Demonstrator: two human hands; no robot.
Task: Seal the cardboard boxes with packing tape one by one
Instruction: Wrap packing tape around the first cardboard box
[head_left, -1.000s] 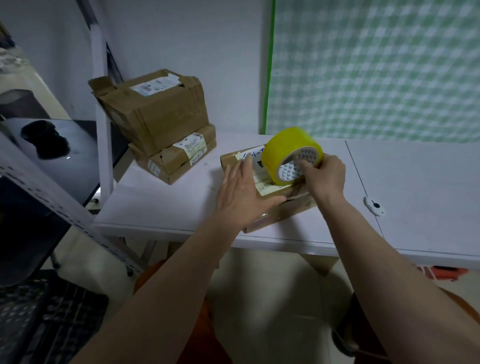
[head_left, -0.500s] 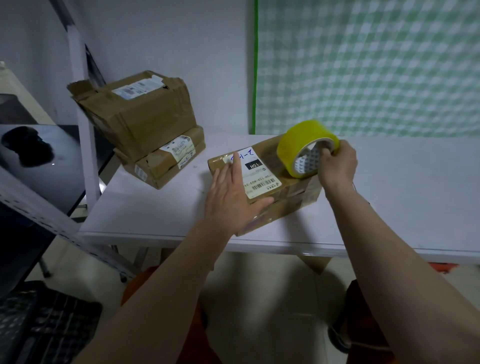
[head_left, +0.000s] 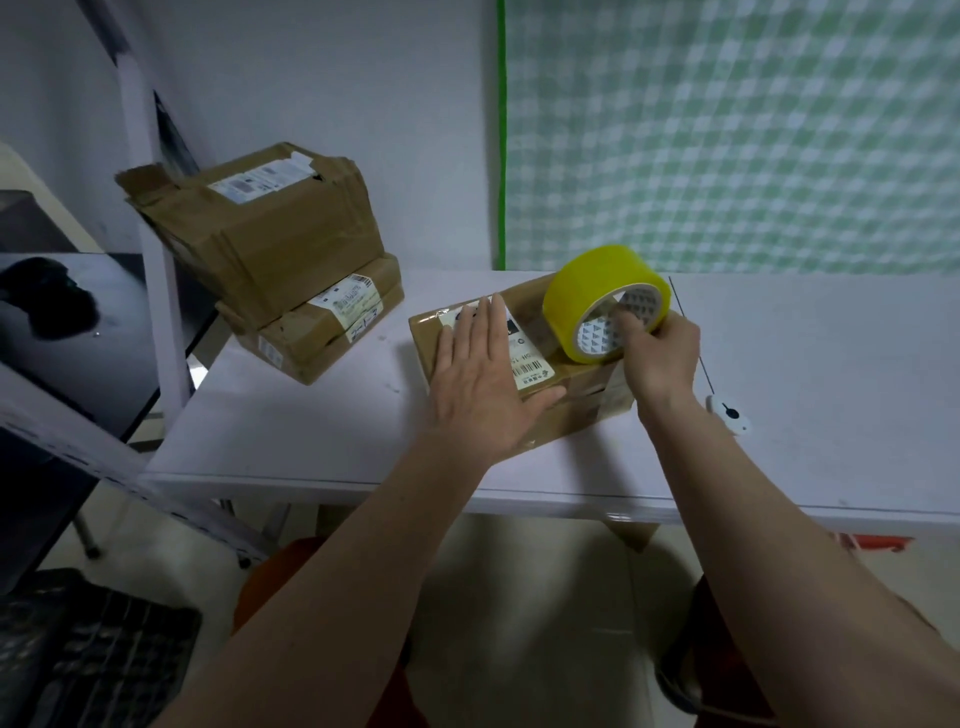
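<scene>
- Head view: against half a second ago, we see the yellow tape roll (head_left: 597, 291) lower, its edge now on the top of the flat cardboard box (head_left: 566, 405) at the right end; the box lies at the same slant on the white worktop (head_left: 311, 436).
- Our right hand (head_left: 657, 353) grips the roll, fingers curled through its core, directly behind it.
- Our left hand (head_left: 483, 384) lies flat, fingers straight, pressing the box's left half beside the shipping label (head_left: 527, 358).
- Two stacked boxes (head_left: 291, 260) sit well apart at the worktop's left rear.
</scene>
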